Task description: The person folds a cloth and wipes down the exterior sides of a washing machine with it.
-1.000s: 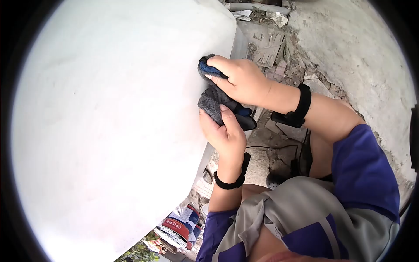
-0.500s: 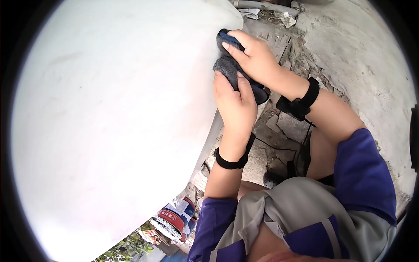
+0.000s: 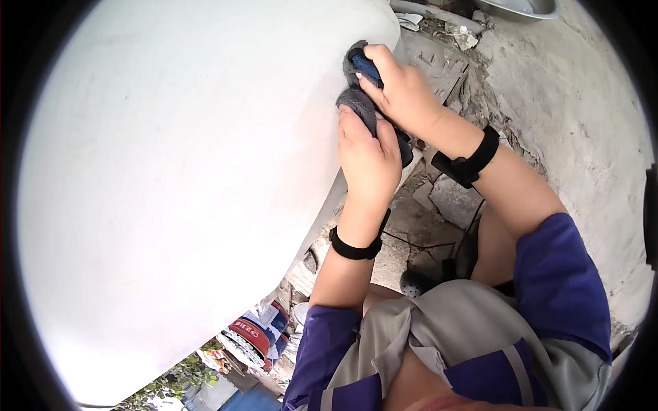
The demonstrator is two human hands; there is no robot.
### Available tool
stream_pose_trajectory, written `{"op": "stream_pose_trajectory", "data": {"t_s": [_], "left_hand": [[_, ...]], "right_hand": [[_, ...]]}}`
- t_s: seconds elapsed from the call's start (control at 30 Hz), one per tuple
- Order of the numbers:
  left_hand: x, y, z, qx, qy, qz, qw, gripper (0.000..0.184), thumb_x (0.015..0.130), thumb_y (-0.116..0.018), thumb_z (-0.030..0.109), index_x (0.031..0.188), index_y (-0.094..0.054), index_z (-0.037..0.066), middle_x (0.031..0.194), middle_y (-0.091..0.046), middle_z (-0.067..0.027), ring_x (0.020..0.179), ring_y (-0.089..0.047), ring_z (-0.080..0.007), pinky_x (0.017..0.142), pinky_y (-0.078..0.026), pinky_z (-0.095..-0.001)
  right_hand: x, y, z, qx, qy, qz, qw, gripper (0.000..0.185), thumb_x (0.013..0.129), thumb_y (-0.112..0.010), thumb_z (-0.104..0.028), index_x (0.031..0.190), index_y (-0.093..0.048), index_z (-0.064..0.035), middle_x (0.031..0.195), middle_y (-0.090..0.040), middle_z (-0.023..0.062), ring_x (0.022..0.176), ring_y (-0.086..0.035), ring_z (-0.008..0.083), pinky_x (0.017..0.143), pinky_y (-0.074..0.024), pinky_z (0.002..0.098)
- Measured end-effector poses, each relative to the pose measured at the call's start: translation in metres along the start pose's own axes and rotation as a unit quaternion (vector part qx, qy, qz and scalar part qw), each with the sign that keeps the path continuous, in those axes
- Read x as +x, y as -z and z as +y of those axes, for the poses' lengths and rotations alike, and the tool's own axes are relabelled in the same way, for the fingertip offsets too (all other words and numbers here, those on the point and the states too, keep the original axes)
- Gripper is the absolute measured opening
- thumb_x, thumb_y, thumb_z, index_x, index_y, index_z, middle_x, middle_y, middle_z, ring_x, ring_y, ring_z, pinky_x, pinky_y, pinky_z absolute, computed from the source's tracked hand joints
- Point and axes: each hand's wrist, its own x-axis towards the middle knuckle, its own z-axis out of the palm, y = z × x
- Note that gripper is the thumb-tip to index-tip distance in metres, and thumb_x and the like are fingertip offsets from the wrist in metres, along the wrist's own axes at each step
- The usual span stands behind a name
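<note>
A dark grey, fleecy cloth point(image 3: 358, 103) with a blue part is bunched in both my hands, over the right edge of a large white surface point(image 3: 192, 178). My left hand point(image 3: 370, 154) is closed on its lower part, thumb and fingers pressing into the grey pile. Higher up, my right hand point(image 3: 406, 92) grips the upper end, where the blue part shows. A dark rounded end of the bundle sticks out to the right, below the right hand. Whether it is one piece or two I cannot tell. Each wrist wears a black strap.
Cracked concrete and rubble point(image 3: 456, 198) lie below the white surface's edge. A metal basin point(image 3: 524, 7) stands at the top right, near a grey pipe point(image 3: 439, 14). Red and blue printed containers point(image 3: 257, 332) and green leaves point(image 3: 171, 383) are at the lower left. A dark cable runs near my legs.
Both hands keep hold of the cloth at the white edge, with the right hand slightly turned. The view has shifted a little, bringing the metal basin into sight.
</note>
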Motion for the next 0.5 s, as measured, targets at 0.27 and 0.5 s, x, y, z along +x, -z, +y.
{"op": "stream_pose_trajectory", "data": {"t_s": [0.27, 0.5], "left_hand": [[-0.008, -0.052, -0.023, -0.075, 0.16, -0.143, 0.974, 0.025, 0.086, -0.055, 0.009, 0.105, -0.05, -0.007, 0.098, -0.058, -0.0323, 0.091, -0.057, -0.0475, 0.078, -0.046, -0.0483], [-0.098, 0.046, -0.054, -0.327, 0.287, -0.092, 0.896, 0.034, 0.095, -0.054, 0.011, 0.125, -0.05, -0.004, 0.114, -0.062, -0.0116, 0.104, -0.058, -0.0193, 0.091, -0.044, -0.0291]], "right_hand": [[-0.02, -0.011, 0.09, 0.019, -0.259, -0.166, 0.951, 0.036, 0.09, -0.052, -0.023, 0.108, -0.05, 0.0081, 0.099, -0.06, 0.0326, 0.098, -0.057, 0.0468, 0.085, -0.0453, 0.0462], [-0.037, -0.016, -0.002, 0.403, -0.387, -0.045, 0.828, 0.023, 0.083, -0.049, -0.007, 0.104, -0.045, 0.0006, 0.094, -0.055, 0.0101, 0.082, -0.058, 0.019, 0.072, -0.0505, 0.0333]]}}
